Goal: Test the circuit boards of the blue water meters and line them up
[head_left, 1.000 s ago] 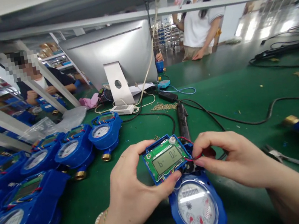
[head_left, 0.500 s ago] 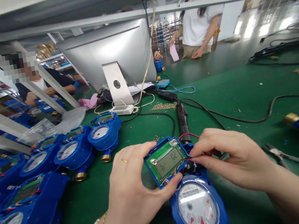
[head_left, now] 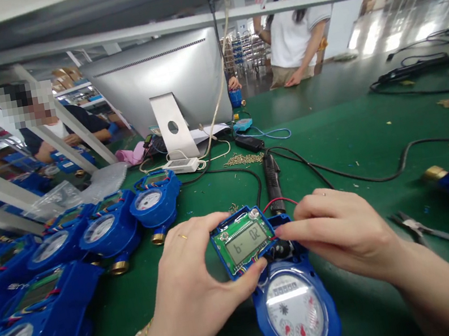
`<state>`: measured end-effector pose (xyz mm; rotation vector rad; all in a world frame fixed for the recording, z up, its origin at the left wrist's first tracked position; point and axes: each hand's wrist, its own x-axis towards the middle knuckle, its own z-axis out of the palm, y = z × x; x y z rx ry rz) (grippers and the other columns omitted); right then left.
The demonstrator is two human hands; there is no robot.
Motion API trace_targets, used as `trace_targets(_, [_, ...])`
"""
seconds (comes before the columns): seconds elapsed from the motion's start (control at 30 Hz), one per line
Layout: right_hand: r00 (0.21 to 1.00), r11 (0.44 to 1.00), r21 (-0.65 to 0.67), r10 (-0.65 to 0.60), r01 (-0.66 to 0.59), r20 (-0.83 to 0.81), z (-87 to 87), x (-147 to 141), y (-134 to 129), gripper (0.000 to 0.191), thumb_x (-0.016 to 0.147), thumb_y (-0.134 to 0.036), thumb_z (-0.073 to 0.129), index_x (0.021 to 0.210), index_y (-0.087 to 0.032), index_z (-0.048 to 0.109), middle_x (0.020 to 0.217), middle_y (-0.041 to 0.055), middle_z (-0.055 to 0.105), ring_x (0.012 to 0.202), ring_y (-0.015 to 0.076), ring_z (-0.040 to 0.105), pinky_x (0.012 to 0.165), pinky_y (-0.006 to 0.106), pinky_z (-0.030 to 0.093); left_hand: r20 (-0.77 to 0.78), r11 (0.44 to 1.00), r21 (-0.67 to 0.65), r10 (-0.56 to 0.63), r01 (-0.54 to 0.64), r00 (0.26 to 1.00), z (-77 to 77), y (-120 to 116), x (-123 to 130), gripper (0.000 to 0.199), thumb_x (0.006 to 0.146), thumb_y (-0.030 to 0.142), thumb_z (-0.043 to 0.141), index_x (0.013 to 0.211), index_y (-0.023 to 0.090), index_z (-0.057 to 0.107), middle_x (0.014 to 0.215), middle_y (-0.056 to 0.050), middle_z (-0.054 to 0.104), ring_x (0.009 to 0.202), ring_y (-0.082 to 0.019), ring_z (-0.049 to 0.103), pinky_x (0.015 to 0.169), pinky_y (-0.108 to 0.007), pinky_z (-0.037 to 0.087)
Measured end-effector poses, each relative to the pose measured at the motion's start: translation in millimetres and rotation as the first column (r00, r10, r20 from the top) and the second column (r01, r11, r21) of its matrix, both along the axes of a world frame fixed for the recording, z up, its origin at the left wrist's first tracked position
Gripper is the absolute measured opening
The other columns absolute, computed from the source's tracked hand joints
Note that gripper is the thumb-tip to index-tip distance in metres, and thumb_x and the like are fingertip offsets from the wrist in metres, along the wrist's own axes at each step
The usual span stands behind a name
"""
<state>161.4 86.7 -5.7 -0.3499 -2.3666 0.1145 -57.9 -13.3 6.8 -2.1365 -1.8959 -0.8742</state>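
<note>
L hand [head_left: 190, 285] grips LCD module [head_left: 244, 245], R hand [head_left: 341, 231] pinching red wire [head_left: 278, 200]

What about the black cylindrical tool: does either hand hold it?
No, the black tool lies apart, while the left hand grips a blue-framed green circuit board and the right hand is at its edge.

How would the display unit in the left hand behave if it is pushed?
The display unit would probably keep its shape, as its blue case looks rigid. Its circuit board, showing inside, may be fragile under pressure. The thin red wire, visibly curved, is likely floppy.
</note>
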Motion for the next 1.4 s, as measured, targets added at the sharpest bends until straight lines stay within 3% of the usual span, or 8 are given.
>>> trace_targets(0.13, [0.999,0.981,0.186,-0.053,0.050,0.008,-2.6,1,0,0.024,0.093,-0.015,0.047,0.103,-0.025,0.066,0.076,0.0019,0.064,0.060,0.0111,0.048,0.057,0.025,0.037,0.036,0.998,-0.056,0.042,-0.040,0.998,1.1,-1,-2,0.049,0.070,0.041,0.073,0.111,0.024,0.051,0.102,-0.005,0.064,0.094,-0.027,0.059,0.081,-0.043,0.047])
trace_targets(0.5, [0.995,0.959,0.266,-0.094,0.095,-0.020,-4.1,5,1,0.023,0.088,-0.014,0.057,0.103,-0.028,0.067,0.086,0.0000,0.069,0.061,0.0088,0.053,0.058,0.024,0.040,0.198,0.947,-0.314,0.136,-0.069,0.971,13.2,1,-5,0.046,0.068,0.046,0.072,0.106,0.027,0.055,0.102,-0.002,0.065,0.092,-0.027,0.062,0.078,-0.046,0.050])
trace_targets(0.63, [0.995,0.969,0.225,-0.095,0.100,-0.031,-12.2,4,4,0.024,0.089,-0.014,0.053,0.107,-0.025,0.065,0.088,0.0033,0.067,0.065,0.0118,0.054,0.059,0.026,0.041,0.143,0.962,-0.257,0.127,-0.087,0.982,12.5,1,-6,0.045,0.069,0.047,0.071,0.105,0.026,0.055,0.101,-0.004,0.066,0.092,-0.028,0.061,0.077,-0.046,0.049])
trace_targets(0.8, [0.995,0.977,0.191,-0.087,0.096,-0.056,-12.6,-1,3,0.016,0.091,-0.016,0.053,0.100,-0.021,0.065,0.075,0.0026,0.063,0.062,0.0118,0.053,0.057,0.026,0.041,-0.036,0.999,-0.016,0.040,-0.040,0.999,8.5,-1,-5,0.047,0.073,0.043,0.070,0.110,0.022,0.052,0.100,-0.006,0.065,0.093,-0.027,0.061,0.081,-0.042,0.045])
trace_targets(0.93, [0.998,0.993,-0.111,-0.036,0.030,-0.056,-5.1,-5,-2,0.011,0.090,-0.016,0.055,0.093,-0.019,0.065,0.073,0.0020,0.062,0.065,0.0108,0.056,0.058,0.023,0.043,-0.156,0.995,0.099,0.017,-0.001,0.988,7.9,-2,-5,0.046,0.075,0.042,0.069,0.111,0.020,0.051,0.100,-0.008,0.064,0.093,-0.026,0.059,0.084,-0.040,0.043])
trace_targets(1.1, [0.995,0.854,-0.517,-0.002,-0.048,-0.095,2.3,-7,-7,0.007,0.086,-0.016,0.060,0.080,-0.018,0.064,0.072,0.0004,0.057,0.066,0.0100,0.053,0.058,0.021,0.042,-0.255,0.980,0.167,-0.065,0.110,0.965,8.7,-1,-4,0.048,0.076,0.032,0.071,0.116,0.017,0.051,0.101,-0.009,0.064,0.096,-0.025,0.058,0.093,-0.042,0.040])
trace_targets(1.23, [0.996,0.735,-0.677,-0.048,-0.019,-0.080,4.6,-9,-10,0.010,0.084,-0.019,0.061,0.075,-0.017,0.063,0.071,0.0003,0.055,0.064,0.0106,0.050,0.057,0.023,0.042,-0.279,0.969,0.163,-0.133,0.183,0.951,8.9,-2,-5,0.049,0.075,0.029,0.074,0.116,0.016,0.051,0.104,-0.009,0.066,0.094,-0.022,0.060,0.097,-0.044,0.039])
trace_targets(1.4, [0.993,0.640,-0.765,-0.120,0.074,-0.004,4.2,-10,-7,0.012,0.081,-0.024,0.062,0.073,-0.016,0.065,0.068,0.0004,0.054,0.061,0.0116,0.047,0.056,0.025,0.040,-0.253,0.965,0.164,-0.160,0.205,0.954,7.4,-4,-8,0.051,0.074,0.031,0.074,0.116,0.016,0.051,0.103,-0.010,0.066,0.095,-0.023,0.061,0.098,-0.045,0.039])
